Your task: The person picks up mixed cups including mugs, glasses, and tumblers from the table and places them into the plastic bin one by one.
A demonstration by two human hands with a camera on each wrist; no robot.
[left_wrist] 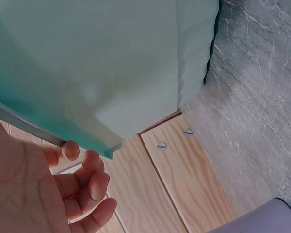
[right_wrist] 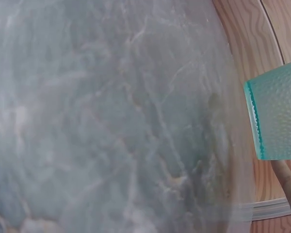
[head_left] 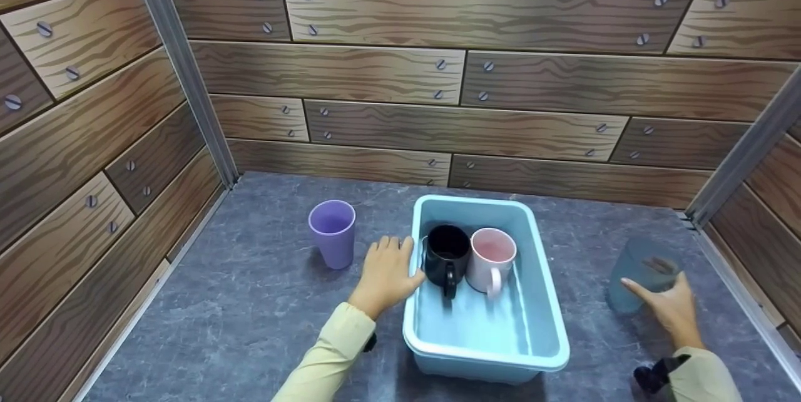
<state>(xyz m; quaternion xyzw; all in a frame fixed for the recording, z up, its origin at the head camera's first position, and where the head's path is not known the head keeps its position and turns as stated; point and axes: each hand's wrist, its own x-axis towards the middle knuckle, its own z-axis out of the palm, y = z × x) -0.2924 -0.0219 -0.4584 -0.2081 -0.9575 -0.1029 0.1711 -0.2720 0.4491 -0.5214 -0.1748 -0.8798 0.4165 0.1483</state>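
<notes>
My left hand [head_left: 387, 273] lies at the left rim of a light blue plastic bin [head_left: 487, 358], thumb over the edge and fingers outside it. In the left wrist view, loosely bent fingers [left_wrist: 89, 187] hang beside the bin wall [left_wrist: 87, 73]. Inside the bin, a black mug [head_left: 441, 270] and a pink mug [head_left: 485, 273] stand side by side, handles toward me. Off to the right, my right hand [head_left: 673, 305] grips a translucent blue-green tumbler [head_left: 629, 283], thumb on the near side, other fingers showing dimly through it. The right wrist view catches the textured tumbler [right_wrist: 279, 114] at its edge.
A purple cup [head_left: 338, 245] stands upright left of the bin. The grey marbled tabletop [head_left: 219, 327] meets wood-patterned walls [head_left: 375, 126] at the back and both sides. Metal posts [head_left: 188, 70] mark the back corners.
</notes>
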